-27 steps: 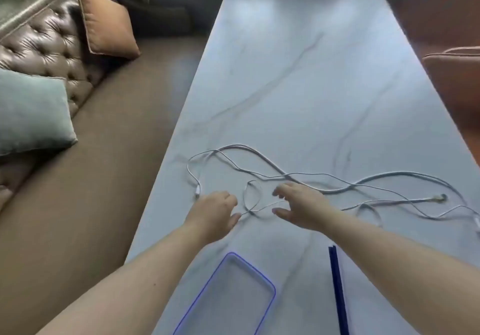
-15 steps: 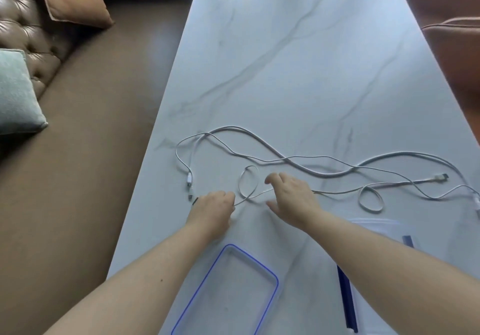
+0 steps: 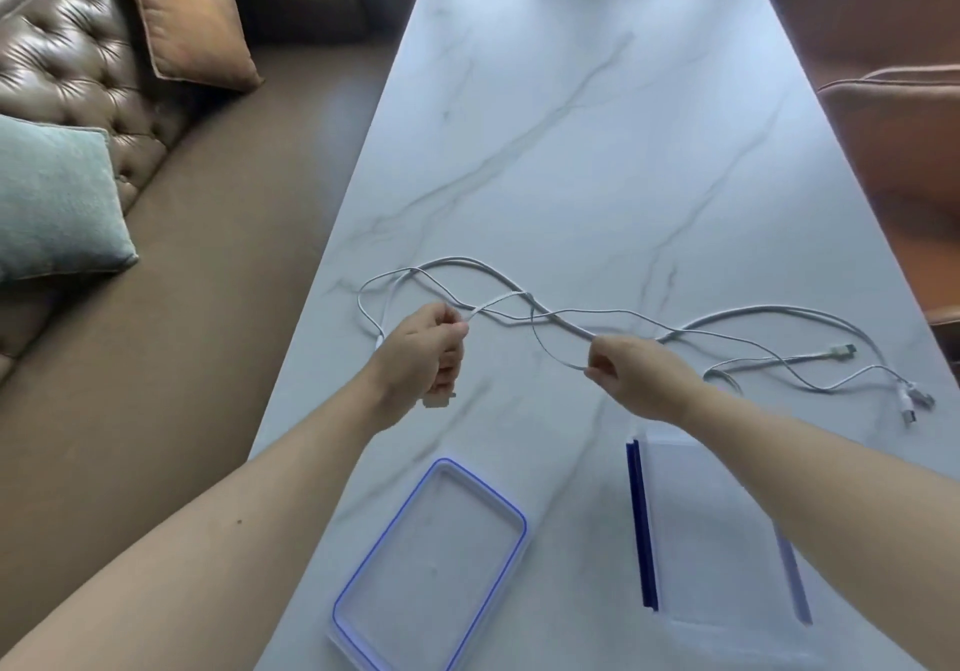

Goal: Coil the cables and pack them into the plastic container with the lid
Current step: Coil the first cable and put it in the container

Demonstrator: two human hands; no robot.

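Several thin white cables (image 3: 613, 319) lie tangled across the marble table (image 3: 571, 124), with plugs at the right end (image 3: 841, 350). My left hand (image 3: 423, 353) is closed on one cable near its end and holds it above the table. My right hand (image 3: 631, 374) pinches the same cable further along, so a loop hangs between the hands. A clear container with a blue-rimmed edge (image 3: 431, 566) lies near the front edge. A clear lid with dark blue clips (image 3: 711, 530) lies to its right, partly under my right forearm.
A brown tufted sofa (image 3: 78, 72) with an orange cushion (image 3: 192, 20) and a teal cushion (image 3: 52, 197) stands left of the table. An orange-brown chair (image 3: 898, 140) stands at the right. Brown floor runs along the table's left edge.
Both hands have closed on a cable and lifted it off the table, moving apart. The camera has tilted down, so more of the container and lid shows.
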